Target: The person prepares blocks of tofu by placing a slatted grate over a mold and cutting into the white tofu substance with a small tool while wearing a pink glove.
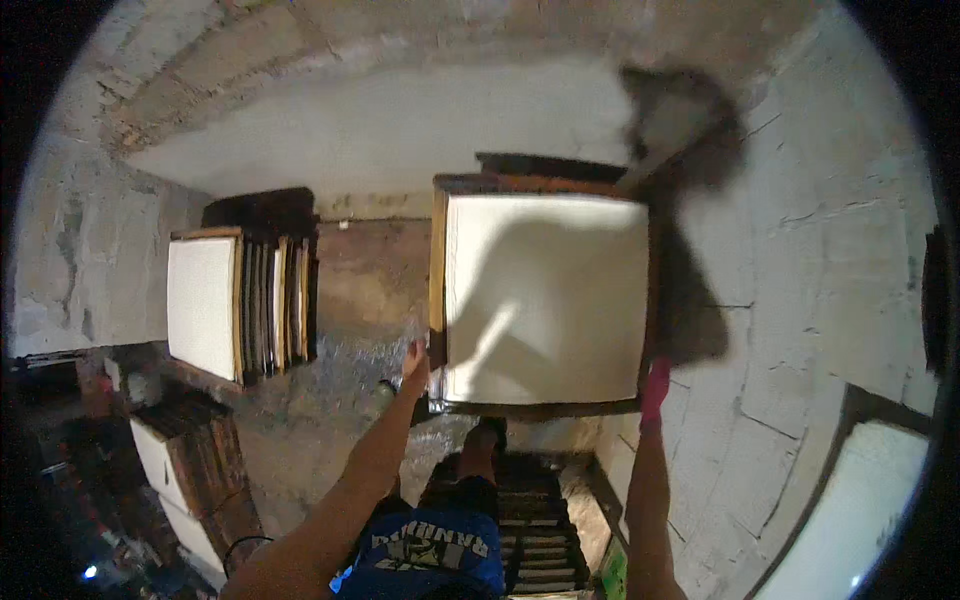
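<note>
Set wide apart, the left hand [415, 362] and right hand [655, 393] are flanking a white framed panel [560, 300] near the floor's [335, 400] far edge, finger grip unclear, even support likely keeping it level.

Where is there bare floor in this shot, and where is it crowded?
Bare brown floor shows between the left stack and the big white panel. It is crowded at lower left, with more panels, and beside the leg, with a dark pile.
</note>
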A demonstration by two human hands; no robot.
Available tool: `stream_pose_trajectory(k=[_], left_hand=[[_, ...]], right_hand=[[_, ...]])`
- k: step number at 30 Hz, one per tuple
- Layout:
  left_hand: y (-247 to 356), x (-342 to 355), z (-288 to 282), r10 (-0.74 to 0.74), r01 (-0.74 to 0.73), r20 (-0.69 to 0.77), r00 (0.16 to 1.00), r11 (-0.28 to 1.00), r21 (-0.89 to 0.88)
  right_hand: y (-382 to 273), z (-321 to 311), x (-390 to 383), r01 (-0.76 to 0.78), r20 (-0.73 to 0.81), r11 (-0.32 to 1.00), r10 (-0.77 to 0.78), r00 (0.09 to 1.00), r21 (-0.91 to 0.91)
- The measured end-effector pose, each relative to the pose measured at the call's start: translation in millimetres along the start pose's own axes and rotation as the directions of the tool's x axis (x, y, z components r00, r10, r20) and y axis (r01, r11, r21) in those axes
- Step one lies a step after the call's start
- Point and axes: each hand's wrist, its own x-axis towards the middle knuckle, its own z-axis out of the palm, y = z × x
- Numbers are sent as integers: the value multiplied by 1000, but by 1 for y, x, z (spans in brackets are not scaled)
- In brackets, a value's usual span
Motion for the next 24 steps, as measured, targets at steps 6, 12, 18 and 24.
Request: stream_pose_trajectory(k=[6,12,18,24], left_hand=[[85,14,-57,-302,455,-458,836,849,270],[168,-64,-21,-102,260,-425,900,906,334],[242,-116,-98,-218,269,-263,940,947,174],[260,-145,-243,-43,43,-216,975,999,-4]], right_hand=[[-111,125,50,-104,280,994,112,953,-45],[-149,79,77,-487,560,388,-97,823,782],[-313,43,-19,-270,374,690,-2,927,672],[-528,87,-125,-107,445,755,-261,856,648]])
